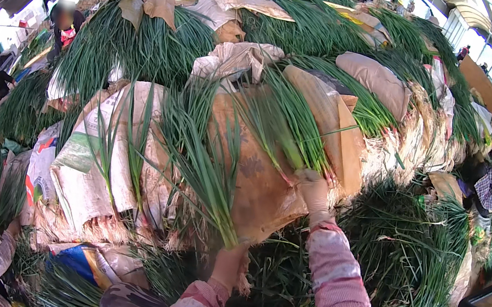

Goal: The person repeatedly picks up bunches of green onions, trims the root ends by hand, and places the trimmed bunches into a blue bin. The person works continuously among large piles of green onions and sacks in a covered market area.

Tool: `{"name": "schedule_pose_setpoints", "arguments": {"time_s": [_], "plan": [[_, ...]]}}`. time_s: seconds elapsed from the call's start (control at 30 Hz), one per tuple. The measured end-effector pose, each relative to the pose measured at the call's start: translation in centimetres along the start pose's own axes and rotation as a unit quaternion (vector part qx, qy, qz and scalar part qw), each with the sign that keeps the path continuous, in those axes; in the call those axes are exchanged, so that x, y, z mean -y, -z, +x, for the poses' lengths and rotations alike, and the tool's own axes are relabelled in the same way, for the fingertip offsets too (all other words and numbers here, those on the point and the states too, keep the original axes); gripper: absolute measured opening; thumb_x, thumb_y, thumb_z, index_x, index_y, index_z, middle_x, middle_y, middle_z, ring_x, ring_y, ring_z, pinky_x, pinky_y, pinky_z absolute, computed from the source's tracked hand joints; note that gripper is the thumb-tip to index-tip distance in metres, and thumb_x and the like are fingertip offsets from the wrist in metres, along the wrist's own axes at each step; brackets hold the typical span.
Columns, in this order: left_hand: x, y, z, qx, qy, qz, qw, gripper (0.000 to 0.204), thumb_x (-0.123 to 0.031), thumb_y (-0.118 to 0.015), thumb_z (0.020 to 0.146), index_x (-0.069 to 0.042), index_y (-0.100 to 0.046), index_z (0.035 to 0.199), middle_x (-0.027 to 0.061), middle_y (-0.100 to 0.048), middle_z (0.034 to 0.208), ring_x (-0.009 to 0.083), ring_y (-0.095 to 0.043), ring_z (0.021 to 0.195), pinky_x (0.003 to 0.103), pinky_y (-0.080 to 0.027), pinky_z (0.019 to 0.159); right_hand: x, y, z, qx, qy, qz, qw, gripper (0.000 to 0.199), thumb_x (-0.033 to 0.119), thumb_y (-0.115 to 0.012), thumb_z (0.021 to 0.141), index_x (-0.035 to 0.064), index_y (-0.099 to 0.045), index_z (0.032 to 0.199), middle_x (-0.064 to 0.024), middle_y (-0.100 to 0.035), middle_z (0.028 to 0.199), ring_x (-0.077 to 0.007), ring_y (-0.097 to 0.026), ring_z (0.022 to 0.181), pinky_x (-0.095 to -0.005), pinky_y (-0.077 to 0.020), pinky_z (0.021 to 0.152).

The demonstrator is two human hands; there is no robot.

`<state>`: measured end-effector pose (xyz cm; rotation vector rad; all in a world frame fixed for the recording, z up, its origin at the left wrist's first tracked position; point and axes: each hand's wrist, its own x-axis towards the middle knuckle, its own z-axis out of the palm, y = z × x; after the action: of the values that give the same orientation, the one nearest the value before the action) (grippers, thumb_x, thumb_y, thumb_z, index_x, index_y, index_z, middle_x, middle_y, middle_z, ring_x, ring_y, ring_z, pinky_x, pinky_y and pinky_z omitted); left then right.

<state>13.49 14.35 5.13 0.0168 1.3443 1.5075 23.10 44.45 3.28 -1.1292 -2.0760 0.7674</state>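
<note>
Head view: the left hand (230,264) reaches up from the lower edge, its fingers wrapped around the base of an onion bunch (210,198); the right hand (313,192), stretched farther forward, pinches stem ends of green onions (290,143) on a brown sack (259,188).

Work under bright daylight. The strongest light shows along the upper edge, where the background washes out to white and you lose detail. Sunlit pale sacks (85,175) and roots (410,161) give you strong highlights; the loose greenery (282,270) at lower centre lies in deep shade. Note slight blur around your left hand (230,264) and in the green leaves (308,134) beside your right hand (312,192). Distant details look soft. The fisheye lens bends the roof (479,7) toward the rim, and a black circular border with a bluish fringe encloses your view.
</note>
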Motion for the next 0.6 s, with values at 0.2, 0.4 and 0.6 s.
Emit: {"name": "schedule_pose_setpoints", "arguments": {"time_s": [0.2, 0.4, 0.6], "plan": [[-2.4, -0.3, -1.4, -0.057, -0.046, -0.011, 0.997, 0.023, -0.03, -0.07, 0.088, -0.007, -0.068, 0.089, -0.0014, -0.053, 0.061, 0.009, -0.049, 0.045, 0.023, -0.037, 0.041, 0.4, 3.9, -7.0, 0.196, -0.04, 0.135, 0.97, 0.021, 0.001, -0.061, 0.089, 0.0037, -0.071, 0.107, -0.002, -0.068, 0.084, -0.0087, -0.059, 0.076, -0.0252, -0.0491, 0.068], [-3.4, -0.5, -2.0, 0.011, -0.133, -0.036, 0.99, 0.022, -0.019, -0.06, 0.096, -0.002, -0.071, 0.106, -0.0043, -0.051, 0.064, 0.0059, -0.048, 0.05, 0.022, -0.038, 0.044, 2.1, 6.6, -12.9, 0.622, 0.093, -0.242, 0.739, 0.031, 0.035, -0.058, 0.095, 0.0141, -0.069, 0.115, -0.0084, -0.072, 0.096, -0.0241, -0.069, 0.084, -0.0388, -0.0546, 0.076], [-1.2, -0.5, 0.1, -0.011, -0.036, -0.09, 0.995, 0.023, -0.021, -0.064, 0.093, -0.004, -0.071, 0.107, -0.0031, -0.053, 0.063, 0.0076, -0.049, 0.048, 0.023, -0.039, 0.044, 2.6, 0.3, -2.4, 0.091, 0.092, -0.255, 0.958, 0.03, 0.037, -0.061, 0.093, 0.0102, -0.068, 0.104, -0.0176, -0.07, 0.091, -0.0374, -0.068, 0.082, -0.0476, -0.0539, 0.073]]}}
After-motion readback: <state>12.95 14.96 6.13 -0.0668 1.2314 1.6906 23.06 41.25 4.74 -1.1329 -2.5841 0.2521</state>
